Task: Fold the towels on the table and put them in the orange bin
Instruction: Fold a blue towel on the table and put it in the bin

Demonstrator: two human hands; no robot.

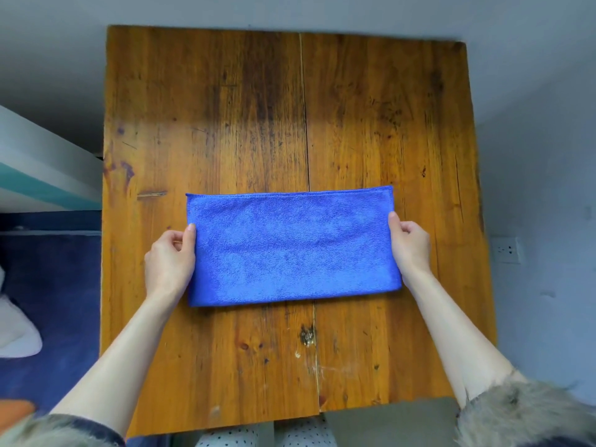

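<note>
From the head view, a blue towel [292, 248] lies flat near the middle of a worn wooden table [371, 124], folded into a long rectangle running left to right, its stitched edge on the far side. The left hand [169, 259] pinches the towel's left short edge, thumb on top and fingers curled beneath the cloth. The right hand [409, 245] pinches the right short edge the same way, thumb on the fabric, fingers tucked under.

Nothing else lies on the tabletop; a seam runs down its middle from far to near. At the near left corner of the view shows an orange patch [16, 411], too cropped to identify. Left of the table are a dark blue floor [54, 285] and a white object [16, 337]. On the right wall sits a power outlet [506, 250]. Fur-trimmed cuffs [522, 411] frame both forearms.
</note>
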